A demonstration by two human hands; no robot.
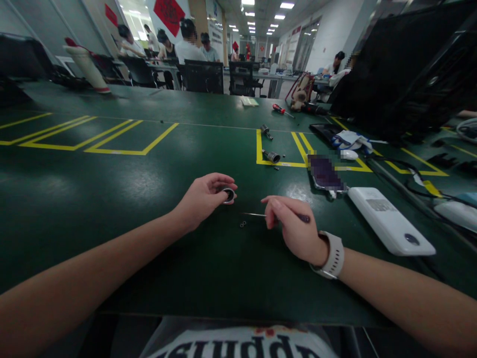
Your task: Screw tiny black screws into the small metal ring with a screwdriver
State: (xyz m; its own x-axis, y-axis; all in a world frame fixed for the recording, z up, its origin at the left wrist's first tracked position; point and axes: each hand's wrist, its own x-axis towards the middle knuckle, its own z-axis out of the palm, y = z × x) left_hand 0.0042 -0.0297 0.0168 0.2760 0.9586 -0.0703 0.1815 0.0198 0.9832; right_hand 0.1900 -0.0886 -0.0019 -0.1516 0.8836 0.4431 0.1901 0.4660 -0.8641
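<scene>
My left hand (204,196) is closed around a round metal ring-like part (228,196), its dark opening turned toward me. To the right, my right hand (292,223) grips a thin screwdriver (255,215) by its dark handle, and the slim shaft points left toward the other hand. The screwdriver's tip is apart from the metal part. Below the tip, a pair of tiny rings (243,224) lies on the green table (223,278). A pale watch strap circles my right wrist.
Two metal connector-like parts (271,156) (266,131) lie by yellow tape lines, with small bits near them. A red-handled screwdriver (278,108) is farther back. On the right are a phone (325,173), a white power bank (389,219) and cables. People sit beyond the table.
</scene>
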